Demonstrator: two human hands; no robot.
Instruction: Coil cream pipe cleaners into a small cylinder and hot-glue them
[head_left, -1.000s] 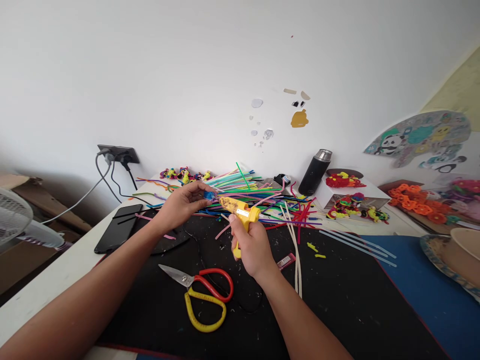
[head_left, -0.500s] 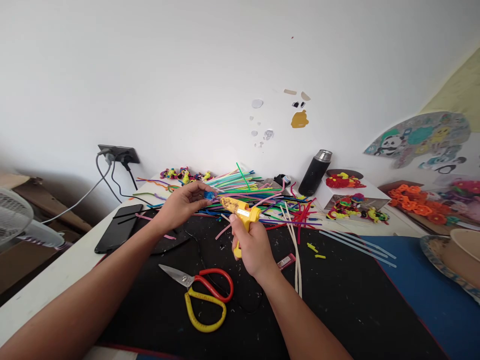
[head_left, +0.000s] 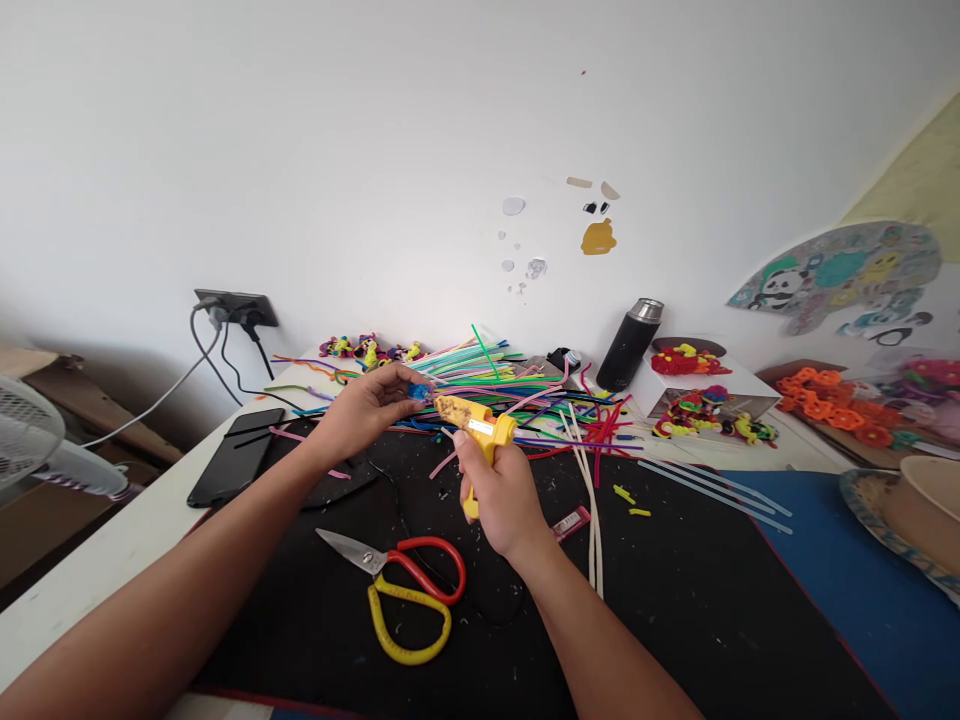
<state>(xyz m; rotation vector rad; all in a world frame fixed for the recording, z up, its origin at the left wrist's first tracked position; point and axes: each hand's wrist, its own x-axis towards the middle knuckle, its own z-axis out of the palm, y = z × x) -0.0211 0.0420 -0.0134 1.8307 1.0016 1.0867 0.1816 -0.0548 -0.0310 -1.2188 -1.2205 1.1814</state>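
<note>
Between the thumb and fingers of my left hand is a small fuzzy blue piece, partly hidden by the fingertips; its exact kind I cannot make out. My right hand is wrapped round the handle of a yellow hot glue gun, its stained nozzle end pointing left. The nozzle tip is at or very close to the blue piece; whether they touch I cannot tell. Below the hands, scissors with one red and one yellow handle lie on the black mat.
Behind the hands lies a heap of coloured pipe cleaners. A phone is at the left, a black flask at the back right. Clear glue sticks and yellow scraps lie to the right. A fan stands far left.
My right hand has brought the glue gun slightly left, bringing its nozzle closer to the blue piece. My left hand has hardly moved.
</note>
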